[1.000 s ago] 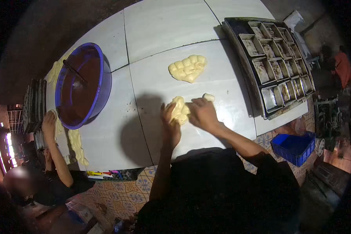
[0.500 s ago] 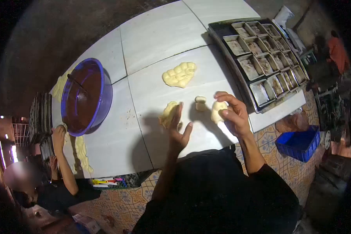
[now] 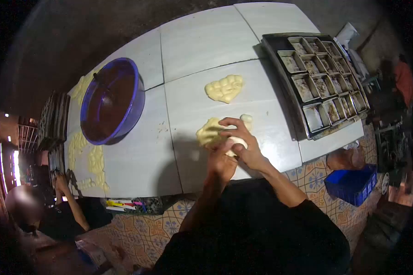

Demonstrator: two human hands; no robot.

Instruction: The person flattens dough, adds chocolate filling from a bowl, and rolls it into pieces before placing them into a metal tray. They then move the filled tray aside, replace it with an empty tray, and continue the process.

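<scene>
A pale ball of dough (image 3: 236, 141) sits between my two hands above the near part of the table. My right hand (image 3: 251, 153) curls over it from the right, fingers bent. From below and the left, my left hand (image 3: 222, 162) presses against the same ball, its fingertips partly hidden. Just beyond my hands lies a dented, flattened dough piece (image 3: 207, 132), partly covered by my fingers. A small dough lump (image 3: 246, 119) rests behind my right hand. Farther off is a larger dimpled slab of dough (image 3: 226, 88).
A purple basin (image 3: 141, 98) with a brown inside stands at left, near dough strips (image 3: 96, 165). Several metal tins (image 3: 303, 87) sit on a dark tray (image 3: 287, 75) at right. A co-worker (image 3: 71, 208) is at the left edge. A blue crate (image 3: 353, 185) is on the floor.
My right hand has moved left with the dough ball to meet my left hand, which has left the flattened dough's side. The co-worker's hand has drawn back from beside the basin.
</scene>
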